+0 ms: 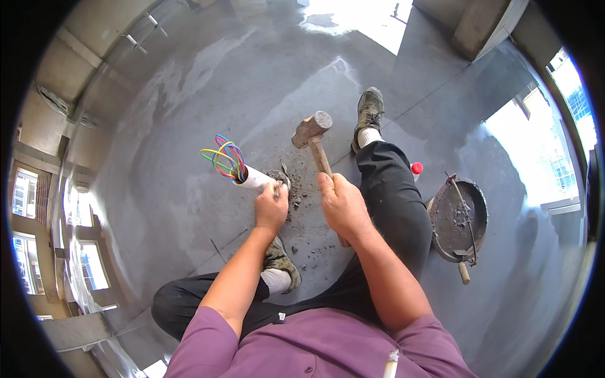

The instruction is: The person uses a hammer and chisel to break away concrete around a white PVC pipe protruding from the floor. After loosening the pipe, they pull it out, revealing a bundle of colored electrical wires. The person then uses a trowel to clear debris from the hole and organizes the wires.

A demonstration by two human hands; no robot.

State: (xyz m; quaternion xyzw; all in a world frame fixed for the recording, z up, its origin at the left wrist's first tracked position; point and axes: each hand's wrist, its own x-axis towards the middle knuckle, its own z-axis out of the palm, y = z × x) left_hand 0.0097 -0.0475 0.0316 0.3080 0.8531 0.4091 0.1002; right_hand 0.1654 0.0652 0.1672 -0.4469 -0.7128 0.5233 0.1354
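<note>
My right hand (pixel 344 206) grips the wooden handle of a hammer (pixel 312 129), its heavy, worn metal head raised above the floor. Low beside a white plastic pipe (pixel 255 178), my left hand (pixel 272 205) is closed around a short grey metal piece that looks like a chisel; the fingers hide most of it. The pipe stands up from the floor, tilted in the view. Looped red, blue, yellow and green wires (pixel 224 156) come out of its top. Broken concrete bits (pixel 296 195) lie around a chipped hollow at the pipe's foot.
To the right, a dark bucket (pixel 461 220) holds grey mortar, with a wooden-handled tool (pixel 464 273) against it. A red-capped bottle (pixel 416 169) stands by my right leg. My shoes flank the rubble. Wet patches shine on the concrete floor (pixel 189 126). Other conduit stubs (pixel 132 40) rise far left.
</note>
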